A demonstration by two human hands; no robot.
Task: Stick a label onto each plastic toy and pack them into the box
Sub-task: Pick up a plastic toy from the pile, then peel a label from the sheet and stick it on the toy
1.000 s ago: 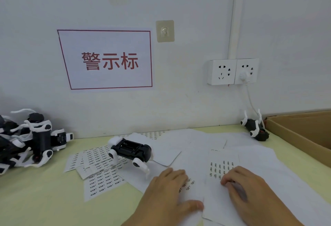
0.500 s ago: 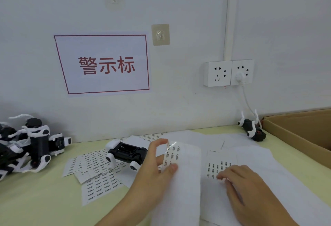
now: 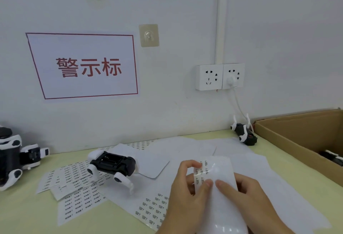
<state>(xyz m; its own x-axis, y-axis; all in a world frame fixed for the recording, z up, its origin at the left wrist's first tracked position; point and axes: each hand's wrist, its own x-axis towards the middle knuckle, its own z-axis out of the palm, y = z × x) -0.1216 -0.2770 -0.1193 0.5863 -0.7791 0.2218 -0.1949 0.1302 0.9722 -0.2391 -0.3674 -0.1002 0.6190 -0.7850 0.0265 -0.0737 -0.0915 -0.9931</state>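
A glossy white label sheet [image 3: 220, 170] is lifted off the table in front of me. My left hand [image 3: 187, 193] grips its left edge, thumb on the printed labels. My right hand [image 3: 246, 194] holds the sheet from the right, thumb pressed on its face. A black-and-white plastic toy dog [image 3: 113, 165] lies on its back to the left of my hands. Another toy dog [image 3: 244, 134] lies near the wall beside the cardboard box [image 3: 289, 139]. Inside the box, at the right edge, part of a toy [image 3: 332, 156] shows.
Several label sheets [image 3: 78, 187] and blank backing papers [image 3: 185, 150] cover the yellow-green table [image 3: 22, 213]. A pile of toy dogs [image 3: 13, 155] stands at the far left. A wall socket with a plugged white cable [image 3: 232, 79] is above the table.
My left hand lifted a label sheet off the table and brought it toward me. My right hand left the sheet lying on the table and took hold of the raised one.
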